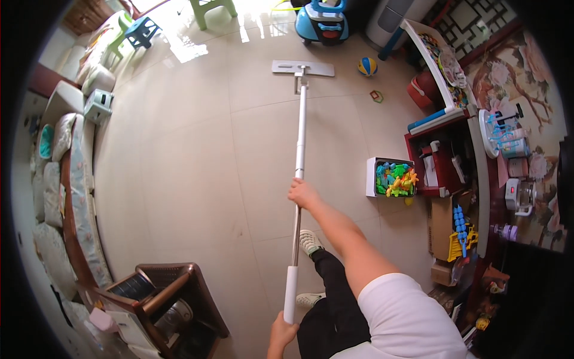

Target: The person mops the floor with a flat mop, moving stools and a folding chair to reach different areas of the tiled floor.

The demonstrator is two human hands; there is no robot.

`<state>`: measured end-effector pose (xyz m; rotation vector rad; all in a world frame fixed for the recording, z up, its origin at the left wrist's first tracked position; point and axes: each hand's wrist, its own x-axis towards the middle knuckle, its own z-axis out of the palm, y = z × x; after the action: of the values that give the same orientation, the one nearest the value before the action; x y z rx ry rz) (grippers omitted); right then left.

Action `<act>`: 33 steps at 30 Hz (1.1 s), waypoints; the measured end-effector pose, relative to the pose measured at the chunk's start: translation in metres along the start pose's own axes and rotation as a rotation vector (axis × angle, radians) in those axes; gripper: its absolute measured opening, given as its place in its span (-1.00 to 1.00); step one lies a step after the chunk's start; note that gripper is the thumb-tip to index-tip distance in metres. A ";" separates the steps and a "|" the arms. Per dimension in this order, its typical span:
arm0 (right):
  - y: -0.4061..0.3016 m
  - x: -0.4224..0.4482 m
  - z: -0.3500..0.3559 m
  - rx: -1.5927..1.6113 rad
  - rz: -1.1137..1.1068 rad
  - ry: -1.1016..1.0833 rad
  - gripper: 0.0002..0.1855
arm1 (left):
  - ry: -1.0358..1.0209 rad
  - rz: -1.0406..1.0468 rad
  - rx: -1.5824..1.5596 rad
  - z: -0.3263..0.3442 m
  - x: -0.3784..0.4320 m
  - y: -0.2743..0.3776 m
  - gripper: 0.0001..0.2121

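Observation:
A flat mop (302, 130) with a long white and metal pole stretches away from me over the beige tiled floor (179, 170). My right hand (302, 193) is wrapped around the middle of the pole, just below a white section. Lower down, my left hand (283, 331) grips the end of the white handle sleeve (291, 287). At the far end the flat rectangular mop head (318, 68) lies on the floor, joined to the pole by a hinged bracket. My feet, in light-coloured perforated shoes (310, 242), stand to the right of the pole.
A blue ride-on toy (322, 24) stands beyond the mop head. To its right lie a striped ball (367, 67) and small plastic shapes (376, 96). A toy-filled box (397, 177) sits by the cabinet. At left are a cushioned sofa (85, 179) and a wooden side table (193, 287).

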<state>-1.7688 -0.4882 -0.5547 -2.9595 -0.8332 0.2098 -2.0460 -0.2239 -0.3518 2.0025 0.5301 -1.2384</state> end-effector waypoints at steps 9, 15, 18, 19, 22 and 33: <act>-0.086 -0.060 -0.019 0.009 0.040 -0.038 -0.89 | 0.181 0.064 0.295 -0.043 -0.058 -0.063 -0.69; -0.263 -0.109 -0.021 0.184 0.112 0.118 -0.94 | 0.117 -0.001 0.381 -0.119 -0.130 -0.220 -0.58; -0.333 -0.104 -0.032 0.331 0.139 0.193 -0.96 | 0.274 -0.139 0.666 -0.175 -0.175 -0.232 -0.63; -0.350 -0.098 -0.039 0.382 0.141 0.188 -0.94 | 0.308 -0.139 0.672 -0.193 -0.196 -0.211 -0.66; -0.410 -0.078 -0.070 0.415 0.087 0.271 -0.95 | 0.346 -0.166 0.695 -0.238 -0.258 -0.219 -0.64; -0.516 -0.075 -0.139 0.557 -0.182 0.023 -0.83 | 0.458 -0.230 0.779 -0.300 -0.382 -0.262 -0.68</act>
<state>-2.0771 -0.0904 -0.3603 -2.3534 -0.8641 0.3332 -2.2138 0.1837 -0.0190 2.9948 0.5531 -1.2314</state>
